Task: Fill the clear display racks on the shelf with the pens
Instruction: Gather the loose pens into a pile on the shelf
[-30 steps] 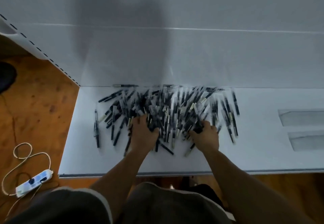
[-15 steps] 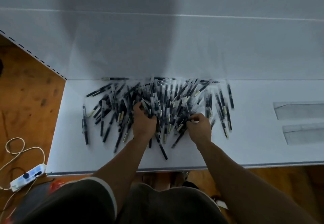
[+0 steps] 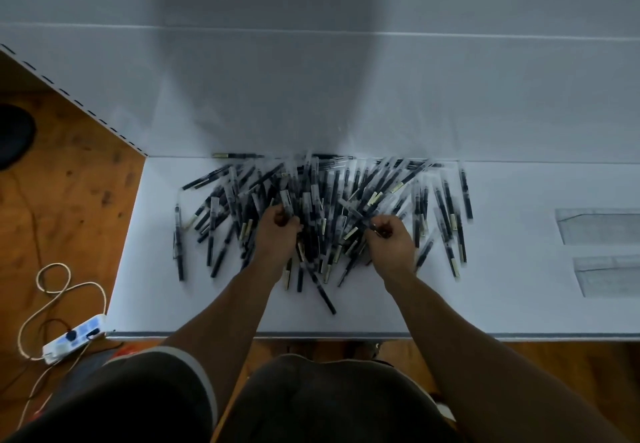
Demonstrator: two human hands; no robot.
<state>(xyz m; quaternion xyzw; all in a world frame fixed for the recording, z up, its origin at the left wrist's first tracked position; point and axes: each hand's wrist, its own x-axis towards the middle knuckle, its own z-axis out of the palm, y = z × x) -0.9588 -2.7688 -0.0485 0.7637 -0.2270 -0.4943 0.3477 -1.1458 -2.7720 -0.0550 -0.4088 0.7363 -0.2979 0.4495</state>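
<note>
A heap of several black pens (image 3: 322, 207) in clear sleeves lies spread on the white shelf (image 3: 194, 304). My left hand (image 3: 277, 238) sits in the left middle of the heap, its fingers curled round pens. My right hand (image 3: 393, 240) is at the heap's right middle and pinches pens between curled fingers. Two clear display racks (image 3: 601, 231) lie flat on the shelf at the far right, apart from the heap; the lower rack (image 3: 609, 276) is nearer the front edge.
The shelf's white back panel (image 3: 346, 96) rises behind the heap. A wooden floor (image 3: 62, 200) lies to the left, with a white power strip (image 3: 74, 337) and its looped cord. A dark round object (image 3: 14, 137) sits at the far left edge.
Both hands have worked deeper into the heap and closed round pens. Some pens shifted toward the shelf's front. The camera view moved slightly.
</note>
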